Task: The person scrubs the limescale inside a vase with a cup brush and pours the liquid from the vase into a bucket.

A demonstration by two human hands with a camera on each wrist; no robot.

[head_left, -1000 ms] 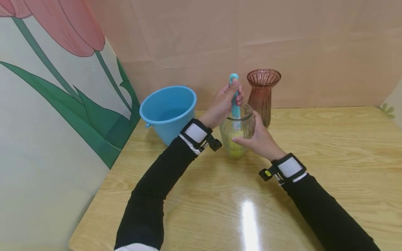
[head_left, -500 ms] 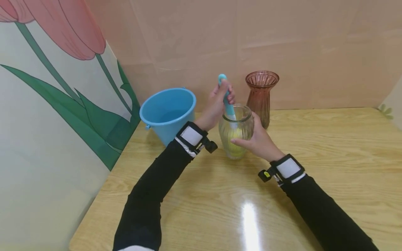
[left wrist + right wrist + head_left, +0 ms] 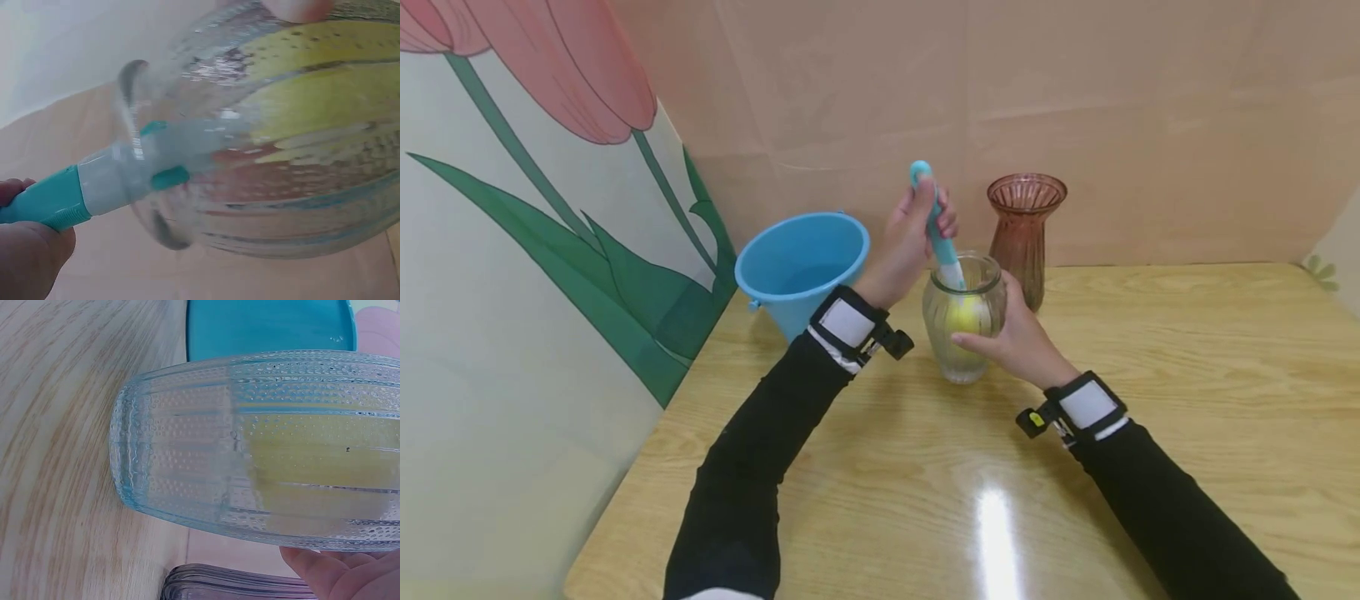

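A clear ribbed glass jar stands on the wooden table. My right hand grips its side, fingers curled round the glass. My left hand holds the teal handle of a bottle brush above the jar's mouth. The brush's yellow sponge head sits inside the jar, high above its bottom. The left wrist view shows the teal handle entering the jar's mouth and the yellow sponge through the glass. In the right wrist view the jar fills the frame, with my fingers below it.
A blue plastic bucket stands left of the jar, close to my left forearm. A brown-pink ribbed glass vase stands just behind the jar on the right. A flower-painted panel walls the left side, a plain backdrop the rear.
My left hand has lifted the brush and tilted its handle leftwards, drawing the yellow sponge up from the jar's bottom. The right hand has kept its hold on the jar.
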